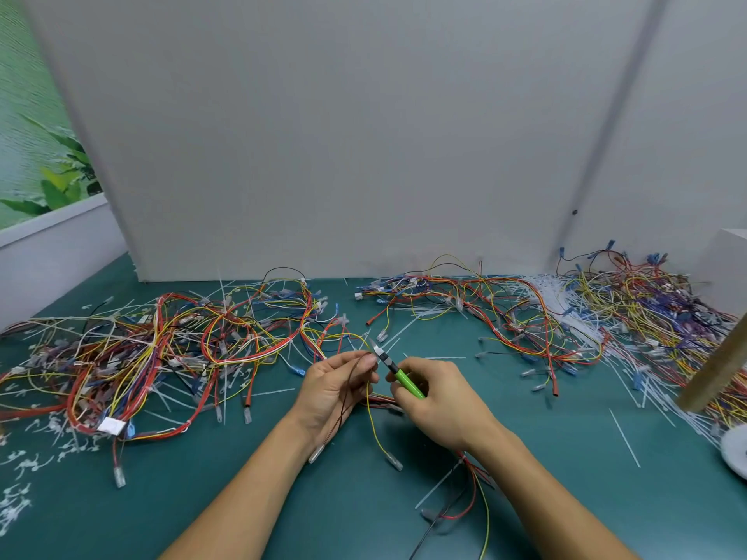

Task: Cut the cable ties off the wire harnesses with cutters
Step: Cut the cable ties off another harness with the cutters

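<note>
My left hand (337, 388) pinches a thin wire harness (374, 426) of brown, yellow and red wires above the green table (250, 503). Its loose ends with clear connectors hang down toward me. My right hand (434, 402) grips green-handled cutters (398, 375). The cutters' metal jaws (378, 349) point up and left, right at the fingertips of my left hand, where a small white cable tie sits on the wires. Whether the jaws are around the tie is too small to tell.
A big tangle of coloured harnesses (161, 349) lies at the left, another pile (630, 317) at the right. Loose white tie strips (624, 438) and cut tie bits (24, 466) litter the table. A grey wall panel stands behind. A white round object (737, 454) sits at the right edge.
</note>
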{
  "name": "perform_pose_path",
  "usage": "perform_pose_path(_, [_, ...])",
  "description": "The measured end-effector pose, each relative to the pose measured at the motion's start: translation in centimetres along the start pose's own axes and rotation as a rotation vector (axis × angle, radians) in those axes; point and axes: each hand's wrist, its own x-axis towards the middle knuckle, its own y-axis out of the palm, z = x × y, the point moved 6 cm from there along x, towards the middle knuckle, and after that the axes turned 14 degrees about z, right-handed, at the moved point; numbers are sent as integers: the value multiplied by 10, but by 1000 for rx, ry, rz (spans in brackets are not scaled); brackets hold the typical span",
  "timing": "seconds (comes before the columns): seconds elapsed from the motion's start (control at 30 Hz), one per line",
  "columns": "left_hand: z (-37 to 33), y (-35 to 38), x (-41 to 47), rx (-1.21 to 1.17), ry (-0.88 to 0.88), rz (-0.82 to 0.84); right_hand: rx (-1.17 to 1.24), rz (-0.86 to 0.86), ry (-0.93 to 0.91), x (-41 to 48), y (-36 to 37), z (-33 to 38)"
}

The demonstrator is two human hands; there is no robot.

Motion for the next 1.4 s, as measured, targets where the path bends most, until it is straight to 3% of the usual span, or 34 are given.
perform_pose_path(1.4, [0,2,-1,11,-9,2,-49,30,56,-3,-3,2])
